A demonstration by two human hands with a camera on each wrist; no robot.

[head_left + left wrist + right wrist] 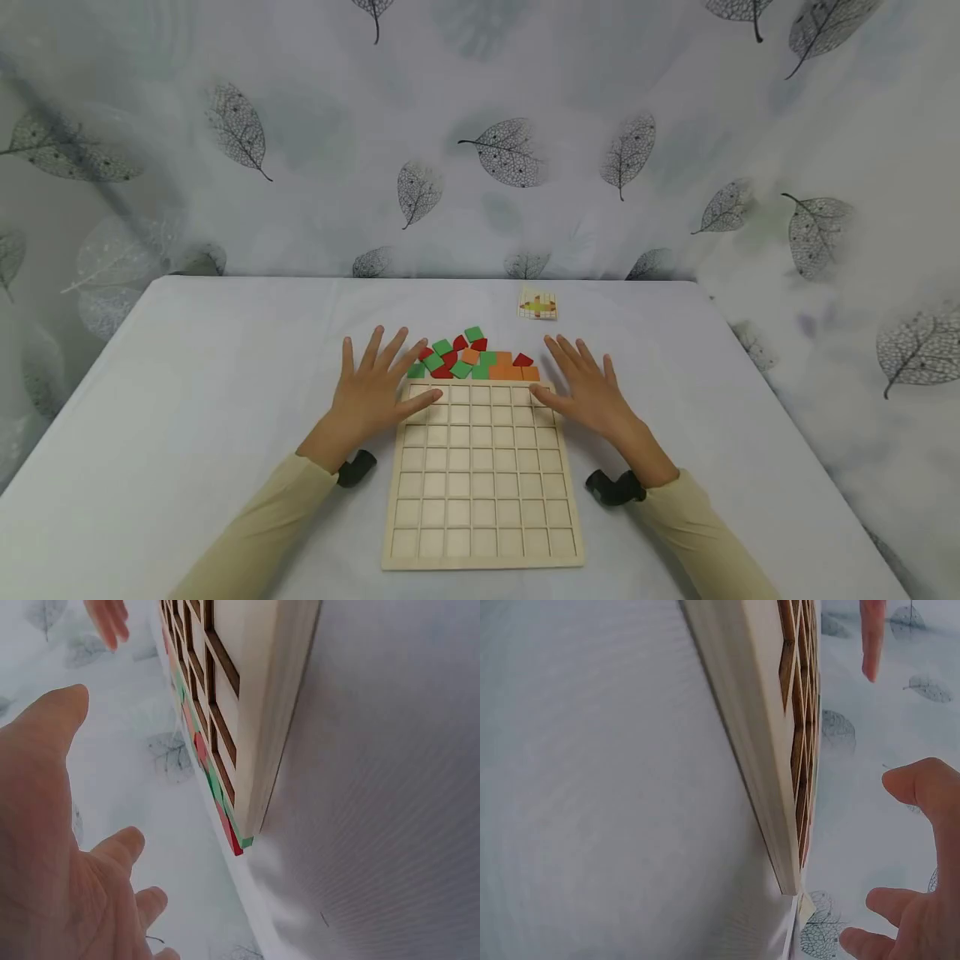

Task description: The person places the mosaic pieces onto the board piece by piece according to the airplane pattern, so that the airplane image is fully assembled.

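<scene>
A pale wooden grid board (471, 485) lies flat on the table, its square cells bare. Over its far left corner my left hand (367, 396) is spread, fingers straight and holding nothing. Above the far right corner my right hand (592, 398) is likewise spread with nothing in it. Just past the board's far edge, between both hands, lies a cluster of thin tiles: green squares (474, 334), orange squares (530, 373) and red curved-edged pieces (522, 360). Both wrist views show the palms held above the board's side edge (274, 697), apart from it.
A small card (537, 305) printed with a coloured figure on a grid lies behind the tiles. The white table (225, 375) stretches to both sides. A leaf-patterned cloth (315, 167) hangs behind the table and along its right side.
</scene>
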